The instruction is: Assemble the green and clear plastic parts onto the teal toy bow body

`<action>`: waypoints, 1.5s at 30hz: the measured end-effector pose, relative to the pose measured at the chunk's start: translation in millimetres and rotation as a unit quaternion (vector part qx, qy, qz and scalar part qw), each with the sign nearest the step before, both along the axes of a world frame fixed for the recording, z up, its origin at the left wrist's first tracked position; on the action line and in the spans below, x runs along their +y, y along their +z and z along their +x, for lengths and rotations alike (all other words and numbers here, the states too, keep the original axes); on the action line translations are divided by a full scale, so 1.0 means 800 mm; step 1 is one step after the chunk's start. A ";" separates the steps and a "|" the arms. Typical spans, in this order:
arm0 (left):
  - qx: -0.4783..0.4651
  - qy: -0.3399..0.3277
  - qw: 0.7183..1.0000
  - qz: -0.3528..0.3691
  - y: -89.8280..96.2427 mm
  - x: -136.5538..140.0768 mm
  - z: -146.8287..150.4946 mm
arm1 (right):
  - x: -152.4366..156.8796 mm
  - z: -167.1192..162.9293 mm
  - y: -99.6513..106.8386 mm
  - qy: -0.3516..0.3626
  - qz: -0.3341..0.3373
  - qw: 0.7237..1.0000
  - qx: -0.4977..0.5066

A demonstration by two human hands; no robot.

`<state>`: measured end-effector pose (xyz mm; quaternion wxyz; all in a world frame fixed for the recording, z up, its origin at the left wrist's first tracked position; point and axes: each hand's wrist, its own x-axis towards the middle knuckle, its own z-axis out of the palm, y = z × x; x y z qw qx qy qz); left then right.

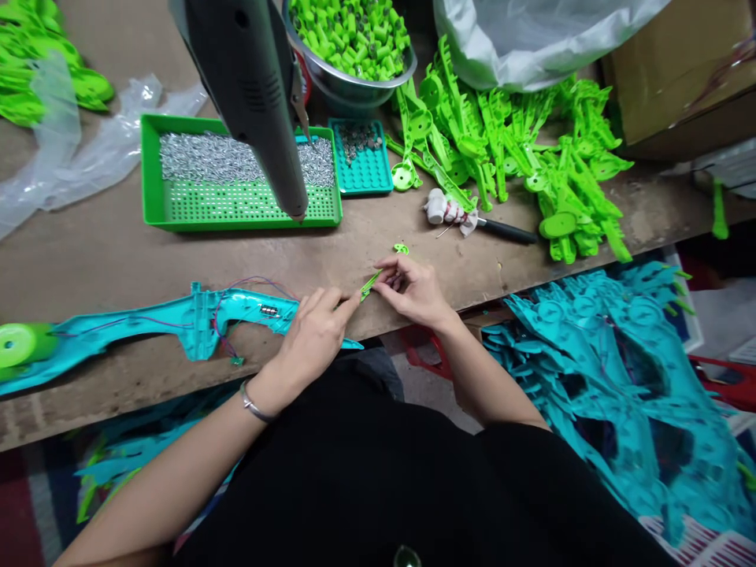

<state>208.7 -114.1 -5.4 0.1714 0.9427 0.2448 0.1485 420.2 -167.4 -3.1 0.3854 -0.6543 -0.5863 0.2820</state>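
Note:
Between my hands is a small, thin bright-green plastic part, its details too small to make out. My left hand lies over the right end of a long turquoise plastic shell, its fingertips closed on the green part's near end. My right hand is pinched at the part's other end, fingers curled. The shell holds red and blue wires, small metal contacts and a green round piece at its left end. A little green clip-like piece lies just beyond my right fingers.
A dark electric screwdriver hangs above a green tray of screws. Behind are a turquoise tray, a metal bowl of green pieces, and heaped green parts. A black-handled tool lies right; turquoise shells are stacked below.

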 end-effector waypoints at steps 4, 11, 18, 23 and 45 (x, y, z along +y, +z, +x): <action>0.073 -0.031 0.996 0.043 0.009 -0.002 0.004 | 0.002 0.000 0.003 -0.006 0.008 0.999 -0.031; 0.109 -0.096 0.986 0.083 0.015 0.004 0.008 | 0.000 -0.001 0.000 -0.012 0.029 0.999 -0.004; 0.023 -0.102 0.988 0.117 0.004 0.010 0.003 | 0.000 0.003 0.002 0.046 0.044 0.997 -0.032; -0.036 -0.046 0.992 0.116 -0.001 0.008 0.001 | -0.001 0.003 0.005 0.057 0.039 0.996 -0.053; 0.097 -0.144 0.979 0.106 0.018 0.017 0.006 | -0.009 0.007 0.010 -0.056 0.032 0.997 -0.049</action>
